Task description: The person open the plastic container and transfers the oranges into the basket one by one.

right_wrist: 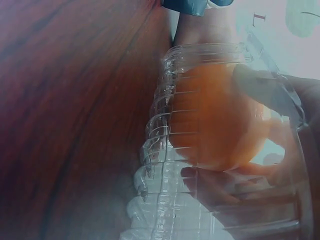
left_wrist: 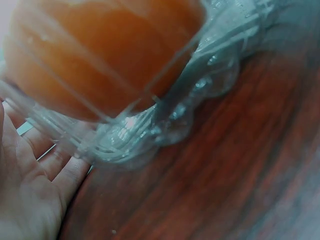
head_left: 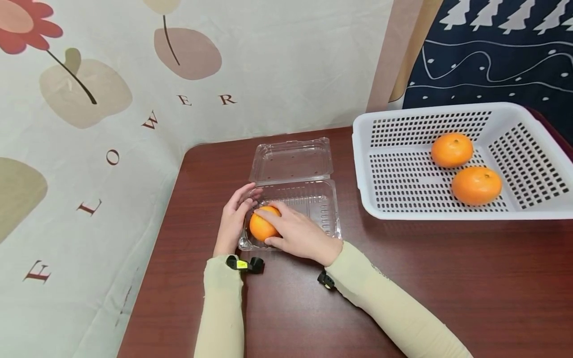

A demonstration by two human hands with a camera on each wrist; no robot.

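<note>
A clear plastic clamshell box (head_left: 309,199) lies open on the table, its lid (head_left: 291,161) folded back toward the wall. In its front left corner sits a mandarin orange (head_left: 263,224), seen through the clear wall in both wrist views. My right hand (head_left: 299,231) reaches into the box and grips the fruit, thumb and fingers around it. Along the box's left side lies my left hand (head_left: 233,219), fingers extended against the outer wall. The left wrist view shows its palm (left_wrist: 30,190) beside the plastic.
To the right stands a white perforated basket (head_left: 380,215) with two more mandarin oranges (head_left: 476,186) inside. The brown wooden table (head_left: 286,308) meets a patterned cloth (head_left: 291,59) along its back and left. A dark cloth with tree shapes (head_left: 483,64) hangs behind the basket.
</note>
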